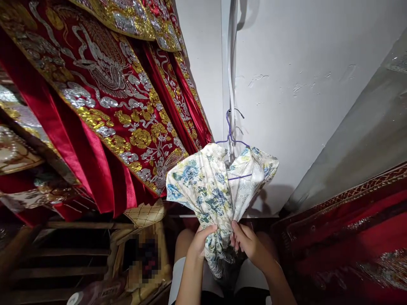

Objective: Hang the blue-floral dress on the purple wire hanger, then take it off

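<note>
Floral garment [206,186] on purple hanger [229,137]; left grip [200,240] pinching cloth at seven o'clock, right grip [247,241] likewise at five.

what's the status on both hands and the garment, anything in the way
Left hand and right hand gripping garment. Garment on hanger. Red cloth close at left, not covering it.

One flowered garment [213,190], one purple hanger [229,134], one left hand [202,239], one right hand [247,240], two legs [183,246], one bottle [103,291]; the red embroidered cloths [127,106] overlap too much to count.
</note>
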A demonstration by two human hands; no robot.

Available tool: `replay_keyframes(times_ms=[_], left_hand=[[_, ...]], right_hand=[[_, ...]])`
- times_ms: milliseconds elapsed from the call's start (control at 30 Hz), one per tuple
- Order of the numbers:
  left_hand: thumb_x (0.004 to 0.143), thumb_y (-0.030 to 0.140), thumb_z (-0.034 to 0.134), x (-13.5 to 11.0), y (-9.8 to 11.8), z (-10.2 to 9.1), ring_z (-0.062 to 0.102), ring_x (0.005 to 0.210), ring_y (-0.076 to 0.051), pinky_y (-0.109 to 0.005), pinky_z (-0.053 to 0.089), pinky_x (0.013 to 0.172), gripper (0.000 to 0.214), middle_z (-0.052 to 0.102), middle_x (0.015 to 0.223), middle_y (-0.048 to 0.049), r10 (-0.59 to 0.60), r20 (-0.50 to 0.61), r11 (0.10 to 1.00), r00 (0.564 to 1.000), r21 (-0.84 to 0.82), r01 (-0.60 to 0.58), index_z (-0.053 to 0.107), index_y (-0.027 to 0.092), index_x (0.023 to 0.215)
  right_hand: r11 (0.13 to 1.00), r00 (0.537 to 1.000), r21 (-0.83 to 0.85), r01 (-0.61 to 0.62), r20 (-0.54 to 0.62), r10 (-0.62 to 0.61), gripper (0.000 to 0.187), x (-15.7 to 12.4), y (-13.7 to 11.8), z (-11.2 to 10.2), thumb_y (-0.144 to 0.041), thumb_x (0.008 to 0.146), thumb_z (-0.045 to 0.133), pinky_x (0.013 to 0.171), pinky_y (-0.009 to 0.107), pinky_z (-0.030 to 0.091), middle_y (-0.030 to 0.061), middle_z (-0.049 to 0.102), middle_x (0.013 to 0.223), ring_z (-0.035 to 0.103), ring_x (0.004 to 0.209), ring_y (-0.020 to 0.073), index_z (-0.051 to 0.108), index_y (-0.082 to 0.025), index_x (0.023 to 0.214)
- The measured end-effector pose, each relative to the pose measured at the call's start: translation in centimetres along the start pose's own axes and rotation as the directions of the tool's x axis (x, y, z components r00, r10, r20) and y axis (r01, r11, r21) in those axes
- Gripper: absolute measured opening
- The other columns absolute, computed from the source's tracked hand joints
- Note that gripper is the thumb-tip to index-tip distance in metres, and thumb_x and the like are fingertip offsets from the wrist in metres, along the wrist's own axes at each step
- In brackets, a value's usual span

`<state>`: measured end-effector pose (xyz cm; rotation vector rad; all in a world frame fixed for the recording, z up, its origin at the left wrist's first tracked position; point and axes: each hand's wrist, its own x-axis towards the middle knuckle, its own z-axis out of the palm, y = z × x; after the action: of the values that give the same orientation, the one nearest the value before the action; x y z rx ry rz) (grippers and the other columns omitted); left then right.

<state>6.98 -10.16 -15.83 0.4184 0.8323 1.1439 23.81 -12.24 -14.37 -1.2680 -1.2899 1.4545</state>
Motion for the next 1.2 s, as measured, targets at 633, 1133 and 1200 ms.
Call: replay_keyframes(times_ms=[633, 1133, 1200], left_hand=[[0.053, 0.027, 0.090, 0.7, 0.6, 0.5, 0.073, 0.095, -0.029, -0.040, 0.055, 0.091, 0.055, 0.075, 0.088, -0.0060, 0.065, -0.110, 0.998, 0.992, 0.018, -0.063, 0.066, 0.018, 0.102], [0.089, 0.021, 0.054, 1.5, -7.6, 2.7, 0.056, 0.076, -0.019, -0.030, 0.044, 0.072, 0.004, 0.057, 0.079, -0.0021, 0.527, 0.274, 0.504, 0.804, 0.662, -0.555, 0.053, 0.022, 0.085], [0.091, 0.022, 0.051, 1.9, -7.4, 3.2, 0.053, 0.074, -0.019, -0.030, 0.041, 0.070, 0.012, 0.053, 0.076, -0.0018, 0.514, 0.355, 0.415, 0.781, 0.694, -0.588, 0.049, 0.022, 0.079]], right_hand=[[0.997, 0.986, 0.066, 0.031, -0.164, -0.020, 0.053, 0.0, 0.1, 0.2, -0.069, 0.081, 0.058, 0.048, 0.027, 0.033, -0.0041, 0.041, 0.048, 0.039, 0.047, 0.0121, 0.049, -0.022, 0.059], [0.995, 0.993, -0.079, 0.054, -0.103, -0.062, 0.035, 1.9, -2.0, -0.8, -0.042, 0.082, 0.056, 0.047, 0.027, 0.030, -0.0034, 0.044, 0.042, 0.038, 0.042, 0.0116, 0.055, -0.021, 0.055], [0.993, 0.988, -0.076, 0.085, -0.124, -0.094, 0.034, 2.9, -4.7, -2.2, -0.041, 0.081, 0.057, 0.045, 0.027, 0.029, -0.0031, 0.047, 0.040, 0.037, 0.039, 0.0108, 0.057, -0.020, 0.055]])
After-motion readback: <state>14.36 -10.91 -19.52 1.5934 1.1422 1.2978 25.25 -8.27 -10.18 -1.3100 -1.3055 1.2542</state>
